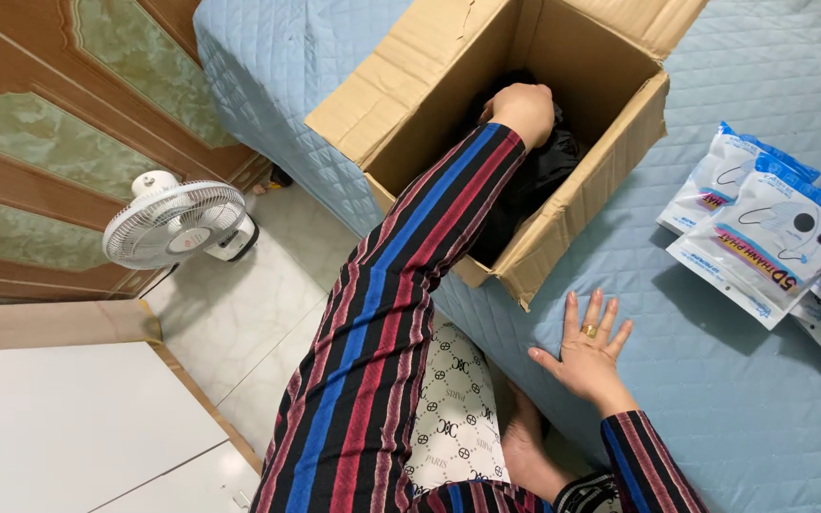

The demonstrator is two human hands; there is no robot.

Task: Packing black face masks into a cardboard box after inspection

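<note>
An open cardboard box (572, 204) sits on the corner of a bed with a light blue quilted cover (715, 380). My left hand (523, 109) reaches down inside the box, its fingers curled into black material (539, 176) that lies in the bottom; whether it grips the material is hidden. My right hand (589, 353) rests flat on the quilt just in front of the box, fingers spread, holding nothing, with a gold ring on one finger. Both arms wear striped sleeves of black, red and blue.
Several white and blue sealed packets (772, 228) lie on the quilt at the right. A small white fan (178, 223) stands on the tiled floor by a wooden panelled wall. A white cabinet top (59, 427) is at the lower left.
</note>
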